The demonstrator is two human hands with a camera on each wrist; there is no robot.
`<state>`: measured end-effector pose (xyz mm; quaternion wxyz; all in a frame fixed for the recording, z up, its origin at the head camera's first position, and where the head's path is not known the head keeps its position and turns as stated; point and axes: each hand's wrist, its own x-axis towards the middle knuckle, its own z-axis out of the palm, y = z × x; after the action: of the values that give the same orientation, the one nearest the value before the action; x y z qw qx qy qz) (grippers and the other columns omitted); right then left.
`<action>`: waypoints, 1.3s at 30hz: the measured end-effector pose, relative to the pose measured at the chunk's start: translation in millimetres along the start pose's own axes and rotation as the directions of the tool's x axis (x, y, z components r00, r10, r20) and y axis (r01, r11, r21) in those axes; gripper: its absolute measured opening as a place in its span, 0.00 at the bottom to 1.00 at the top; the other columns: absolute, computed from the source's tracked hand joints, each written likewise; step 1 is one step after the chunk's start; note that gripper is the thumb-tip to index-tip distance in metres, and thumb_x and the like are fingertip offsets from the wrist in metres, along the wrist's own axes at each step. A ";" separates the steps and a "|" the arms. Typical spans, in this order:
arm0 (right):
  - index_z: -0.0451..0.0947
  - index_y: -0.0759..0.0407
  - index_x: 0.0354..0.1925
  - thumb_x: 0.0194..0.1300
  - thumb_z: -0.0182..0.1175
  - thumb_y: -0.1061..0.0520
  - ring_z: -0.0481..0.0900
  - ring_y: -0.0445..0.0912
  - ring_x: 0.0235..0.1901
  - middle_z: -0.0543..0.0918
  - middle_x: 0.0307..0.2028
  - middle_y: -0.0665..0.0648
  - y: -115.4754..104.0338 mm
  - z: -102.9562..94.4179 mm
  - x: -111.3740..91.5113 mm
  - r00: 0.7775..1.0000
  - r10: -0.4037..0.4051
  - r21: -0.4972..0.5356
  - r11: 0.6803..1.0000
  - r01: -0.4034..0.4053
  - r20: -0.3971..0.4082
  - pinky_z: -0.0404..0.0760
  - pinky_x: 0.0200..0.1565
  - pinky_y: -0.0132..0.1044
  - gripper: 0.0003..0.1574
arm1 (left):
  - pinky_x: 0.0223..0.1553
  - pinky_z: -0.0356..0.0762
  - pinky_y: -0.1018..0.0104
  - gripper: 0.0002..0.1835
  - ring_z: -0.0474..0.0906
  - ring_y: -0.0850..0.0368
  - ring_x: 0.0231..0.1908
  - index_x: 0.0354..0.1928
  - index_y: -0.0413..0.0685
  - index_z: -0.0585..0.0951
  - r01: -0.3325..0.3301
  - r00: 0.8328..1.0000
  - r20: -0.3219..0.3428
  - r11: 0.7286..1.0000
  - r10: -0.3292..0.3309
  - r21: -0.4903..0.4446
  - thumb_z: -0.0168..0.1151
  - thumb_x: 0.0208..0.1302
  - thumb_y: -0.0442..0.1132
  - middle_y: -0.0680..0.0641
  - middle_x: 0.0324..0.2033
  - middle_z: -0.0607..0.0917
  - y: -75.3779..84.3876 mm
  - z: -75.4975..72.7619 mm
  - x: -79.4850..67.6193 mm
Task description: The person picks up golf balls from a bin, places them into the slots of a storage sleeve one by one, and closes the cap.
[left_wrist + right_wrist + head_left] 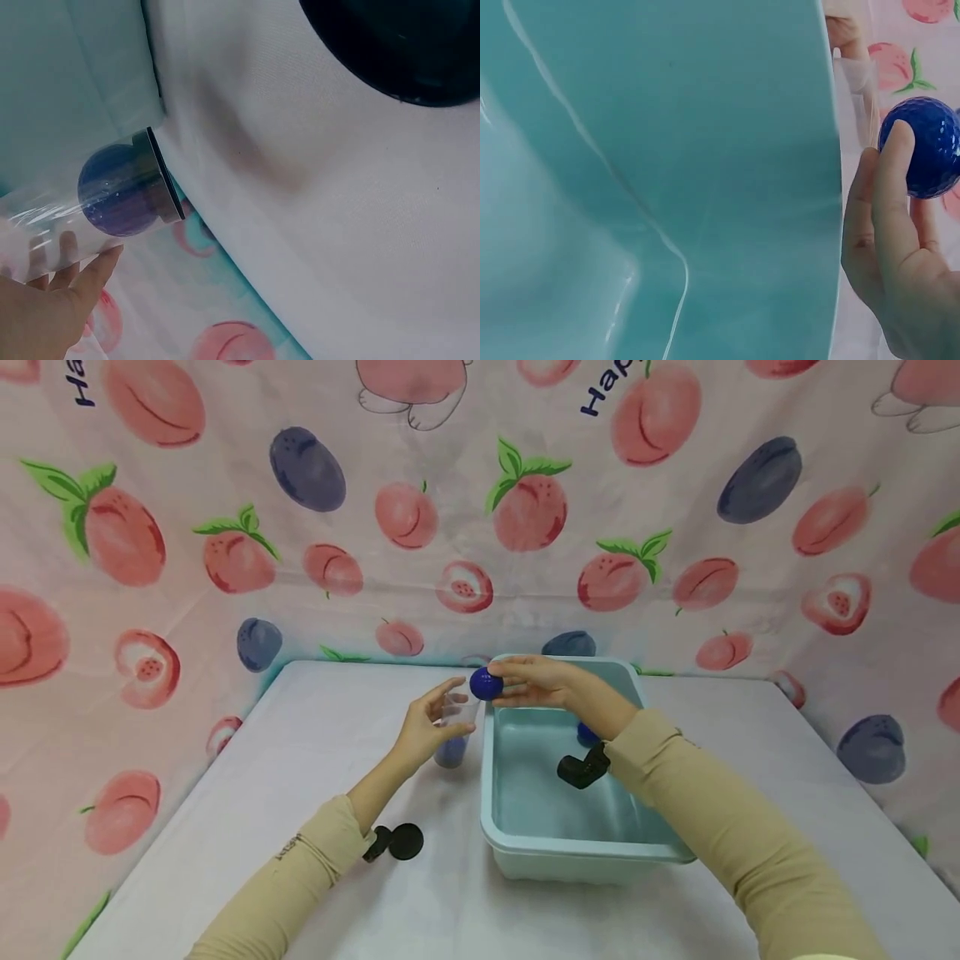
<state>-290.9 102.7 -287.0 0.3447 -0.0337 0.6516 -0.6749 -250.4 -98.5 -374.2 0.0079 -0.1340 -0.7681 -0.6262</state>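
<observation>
My left hand (422, 727) grips a clear plastic tube (459, 714), tilted a little, beside the left wall of the tub. A blue golf ball (120, 191) sits at the tube's lower end, against a dark cap (159, 176) in the left wrist view. My right hand (542, 683) pinches another blue golf ball (486, 684) between thumb and fingers, right at the tube's upper rim. Dimples show on this ball (926, 148) in the right wrist view.
The light blue tub (551, 843) stands right of the tube. Inside it lie a black curved piece (581, 771) and a blue ball (587, 735), partly hidden by my right arm. A black round lid (407, 842) and a small black piece (378, 843) lie near my left sleeve.
</observation>
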 end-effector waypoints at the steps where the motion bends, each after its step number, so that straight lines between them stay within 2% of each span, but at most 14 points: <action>1: 0.57 0.64 0.67 0.72 0.46 0.58 0.76 0.50 0.47 0.70 0.55 0.63 0.4 0.3 0.1 1.000 -0.004 0.011 1.000 0.004 -0.003 0.82 0.46 0.37 0.28 | 0.60 0.67 0.40 0.36 0.73 0.39 0.57 0.66 0.49 0.67 0.002 1.000 0.001 1.000 -0.002 0.006 0.67 0.55 0.29 0.34 0.56 0.77 -0.4 0.4 0.0; 5: 0.64 0.64 0.61 0.71 0.47 0.60 0.80 0.46 0.37 0.77 0.40 0.57 0.9 0.6 0.0 0.999 -0.032 0.051 0.998 0.032 0.003 0.83 0.41 0.34 0.22 | 0.58 0.69 0.42 0.37 0.75 0.39 0.56 0.66 0.47 0.67 -0.004 1.000 -0.015 1.000 0.004 0.028 0.67 0.54 0.28 0.36 0.56 0.78 -0.2 2.0 -0.8; 9: 0.63 0.65 0.63 0.72 0.47 0.60 0.82 0.45 0.35 0.80 0.35 0.55 -0.6 -1.8 -0.6 0.998 -0.070 0.020 0.997 0.070 0.009 0.83 0.39 0.33 0.23 | 0.55 0.73 0.48 0.36 0.76 0.39 0.53 0.65 0.47 0.69 -0.020 1.000 -0.022 0.999 0.021 0.034 0.68 0.52 0.27 0.36 0.54 0.79 1.9 3.2 -1.1; 13: 0.57 0.67 0.68 0.73 0.46 0.58 0.81 0.45 0.37 0.78 0.38 0.55 1.0 -7.1 -0.6 0.997 -0.075 -0.053 0.996 0.075 0.016 0.83 0.42 0.35 0.29 | 0.52 0.76 0.54 0.36 0.77 0.39 0.52 0.64 0.48 0.70 -0.022 1.000 -0.021 0.999 0.022 0.025 0.68 0.52 0.26 0.35 0.53 0.79 0.6 4.0 -1.2; 17: 0.56 0.67 0.69 0.73 0.45 0.57 0.80 0.46 0.40 0.76 0.44 0.58 1.8 -11.9 -1.6 0.998 -0.060 -0.094 0.994 0.061 0.010 0.82 0.47 0.38 0.30 | 0.53 0.76 0.53 0.36 0.77 0.39 0.53 0.65 0.49 0.70 -0.020 1.000 -0.020 1.000 0.020 0.012 0.68 0.52 0.27 0.35 0.53 0.79 -0.5 4.7 -0.2; 20: 0.55 0.66 0.69 0.73 0.45 0.57 0.77 0.55 0.51 0.74 0.49 0.61 1.7 -14.2 -2.9 0.999 -0.049 -0.094 0.994 0.048 -0.002 0.81 0.48 0.38 0.30 | 0.53 0.76 0.52 0.36 0.77 0.39 0.53 0.65 0.49 0.70 -0.019 1.000 -0.014 1.000 0.019 0.010 0.68 0.52 0.27 0.35 0.53 0.79 -0.6 5.5 0.7; 25: 0.52 0.66 0.70 0.73 0.44 0.57 0.62 0.63 0.66 0.65 0.63 0.70 2.6 -18.5 -1.7 0.999 -0.031 -0.103 0.994 0.028 -0.028 0.77 0.55 0.42 0.31 | 0.53 0.75 0.53 0.36 0.77 0.42 0.52 0.65 0.50 0.70 -0.012 1.000 -0.022 1.000 0.012 0.018 0.68 0.52 0.26 0.36 0.53 0.80 -2.0 5.1 -0.1; 27: 0.51 0.66 0.70 0.74 0.44 0.56 0.62 0.63 0.66 0.60 0.66 0.72 4.2 -21.0 0.0 0.999 -0.026 -0.108 0.994 0.022 -0.035 0.72 0.60 0.46 0.32 | 0.53 0.75 0.53 0.36 0.77 0.43 0.52 0.64 0.51 0.70 -0.007 1.000 -0.024 1.000 0.007 0.027 0.68 0.52 0.27 0.37 0.53 0.80 -2.8 4.5 -0.7; 31: 0.51 0.67 0.69 0.74 0.44 0.56 0.61 0.63 0.66 0.58 0.67 0.73 7.4 -27.7 1.7 0.999 -0.024 -0.121 0.992 0.018 -0.044 0.65 0.64 0.51 0.31 | 0.53 0.75 0.51 0.36 0.77 0.41 0.52 0.65 0.50 0.70 -0.009 1.000 -0.020 0.999 0.010 0.034 0.69 0.52 0.28 0.37 0.53 0.80 -3.7 4.2 -1.0; 36: 0.54 0.71 0.67 0.74 0.43 0.56 0.60 0.65 0.67 0.57 0.67 0.75 9.5 -35.0 -0.8 0.998 -0.038 -0.173 0.985 0.029 -0.049 0.65 0.64 0.52 0.30 | 0.55 0.73 0.49 0.36 0.77 0.43 0.52 0.65 0.51 0.69 -0.004 1.000 -0.013 0.999 0.004 0.039 0.68 0.53 0.28 0.38 0.53 0.80 -4.7 4.2 -1.0; 39: 0.57 0.70 0.66 0.74 0.45 0.56 0.64 0.64 0.64 0.59 0.66 0.76 10.6 -38.1 -3.8 0.996 -0.051 -0.223 0.974 0.034 -0.071 0.67 0.63 0.52 0.29 | 0.57 0.72 0.48 0.35 0.76 0.44 0.53 0.65 0.51 0.69 0.002 1.000 -0.009 0.999 -0.002 0.045 0.67 0.54 0.28 0.37 0.54 0.79 -5.2 4.0 -0.8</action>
<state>-302.4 138.1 -300.7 0.2993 -0.0599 0.7346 -0.6060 -250.2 -95.7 -380.1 0.0136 -0.1302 -0.7821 -0.6092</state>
